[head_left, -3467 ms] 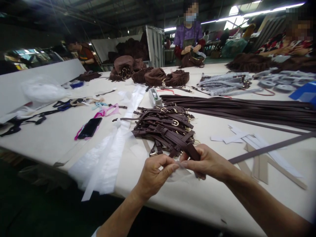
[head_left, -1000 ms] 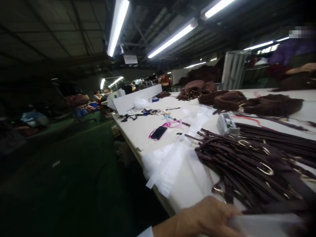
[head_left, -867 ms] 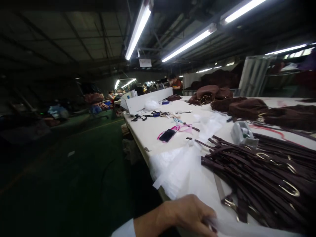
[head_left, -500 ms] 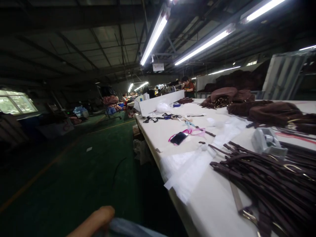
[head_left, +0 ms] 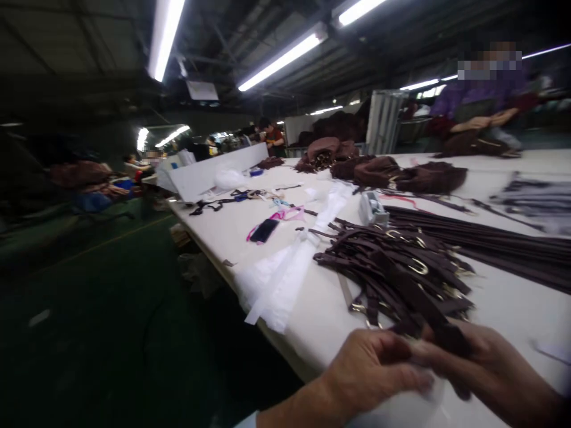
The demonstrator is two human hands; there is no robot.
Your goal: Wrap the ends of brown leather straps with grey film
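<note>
At the lower right of the frame, the right hand (head_left: 486,362) is closed around a dark brown leather-like strap (head_left: 417,294), which slopes up and left across a heap of narrow dark brown straps with gold-coloured metal buckles (head_left: 352,249). The left hand (head_left: 372,368), at the bottom of the frame just right of centre, is half curled, thumb and fingers close together beside the right hand's fingertips; motion blur hides the gap between the hands, so whether the left one has hold of anything cannot be told.

The heap lies on a pale, smooth worktop (head_left: 328,327), right of the frame's centre. Just behind it stands a grey, box-shaped dispenser (head_left: 373,209), and a stack of long, flat, dark brown strips (head_left: 486,241) stretches to the right edge. Left of the heap, crinkled white translucent sheeting (head_left: 276,279) hangs over the worktop's near edge, with a black rectangular phone (head_left: 264,231) beyond it near the centre. Soft brown bags (head_left: 375,172) lie along the far side. At the upper right, a person in a purple top (head_left: 484,95) has both hands at a brown item.
</note>
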